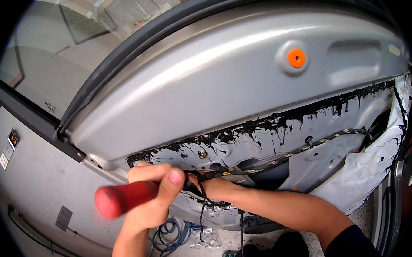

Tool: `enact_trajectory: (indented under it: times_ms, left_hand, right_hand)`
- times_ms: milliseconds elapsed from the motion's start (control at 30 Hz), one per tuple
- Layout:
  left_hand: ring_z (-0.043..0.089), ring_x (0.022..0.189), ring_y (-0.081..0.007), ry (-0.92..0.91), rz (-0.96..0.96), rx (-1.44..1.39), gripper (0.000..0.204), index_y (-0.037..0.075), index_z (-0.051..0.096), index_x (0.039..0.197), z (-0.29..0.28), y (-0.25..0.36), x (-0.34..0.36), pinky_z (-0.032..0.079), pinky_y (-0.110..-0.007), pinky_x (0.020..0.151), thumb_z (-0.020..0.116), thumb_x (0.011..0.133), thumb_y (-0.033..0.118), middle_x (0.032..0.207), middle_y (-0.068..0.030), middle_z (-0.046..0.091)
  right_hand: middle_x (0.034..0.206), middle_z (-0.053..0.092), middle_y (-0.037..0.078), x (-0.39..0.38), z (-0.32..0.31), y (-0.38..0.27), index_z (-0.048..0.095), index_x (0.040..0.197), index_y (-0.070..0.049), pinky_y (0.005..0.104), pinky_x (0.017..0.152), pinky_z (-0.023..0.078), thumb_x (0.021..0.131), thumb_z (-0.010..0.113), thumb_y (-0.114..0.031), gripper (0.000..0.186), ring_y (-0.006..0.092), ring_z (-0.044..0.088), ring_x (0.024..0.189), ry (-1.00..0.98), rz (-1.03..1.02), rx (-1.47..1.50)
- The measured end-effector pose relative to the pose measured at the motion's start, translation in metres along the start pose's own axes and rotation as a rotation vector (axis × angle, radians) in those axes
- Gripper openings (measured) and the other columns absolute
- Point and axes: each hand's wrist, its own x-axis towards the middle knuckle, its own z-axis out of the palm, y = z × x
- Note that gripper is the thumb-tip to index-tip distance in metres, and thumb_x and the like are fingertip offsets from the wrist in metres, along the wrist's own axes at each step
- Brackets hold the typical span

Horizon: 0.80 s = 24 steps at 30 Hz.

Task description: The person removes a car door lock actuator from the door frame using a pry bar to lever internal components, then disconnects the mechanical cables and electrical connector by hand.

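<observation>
My left hand [158, 191] is closed round the red handle [116, 200] of a tool held sideways at the silver car door [203, 73]; the tool's far end is hidden. Behind it, my right hand [211, 188] reaches to the opening in the door's lower panel, its fingers curled and partly hidden among dark wires; what they hold I cannot make out. A taped wiring harness [286, 157] runs rightward from there. Black sealant [280, 122] streaks the panel, and white plastic sheeting [364, 176] hangs peeled back at the right.
An orange plug [296, 58] sits on the upper door. The glass window [44, 67] is at upper left, beside a pale wall [32, 184] with sockets. Coiled blue hose [167, 233], a clear plastic bag [205, 240] and my dark-clad legs [287, 247] show at the bottom.
</observation>
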Motion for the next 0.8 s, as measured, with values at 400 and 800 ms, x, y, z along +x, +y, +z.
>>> enact_trajectory:
  times_ms: [400,800]
  left_hand:
    - [0.015,0.037,-0.0081,0.505,-0.108,-0.364,0.049,0.014,0.027,0.06,0.016,0.025,-0.003,0.018,-0.027,0.037,0.042,0.1,0.036,0.044,0.004,0.019]
    - [0.016,0.035,-0.0098,0.287,0.262,-0.425,0.047,0.009,0.03,0.064,-0.002,0.026,-0.025,0.018,-0.028,0.036,0.043,0.1,0.038,0.043,0.0029,0.022]
  right_hand:
    - [0.114,0.06,0.021,-0.01,-0.013,-0.022,0.05,0.127,-0.003,0.0389,0.09,0.043,0.099,0.04,-0.044,0.051,0.0346,0.057,0.103,-0.038,0.126,-0.078]
    - [0.098,0.063,0.021,-0.01,-0.014,-0.017,0.051,0.12,-0.003,0.0402,0.081,0.046,0.096,0.037,-0.026,0.036,0.0343,0.06,0.088,-0.041,0.001,0.025]
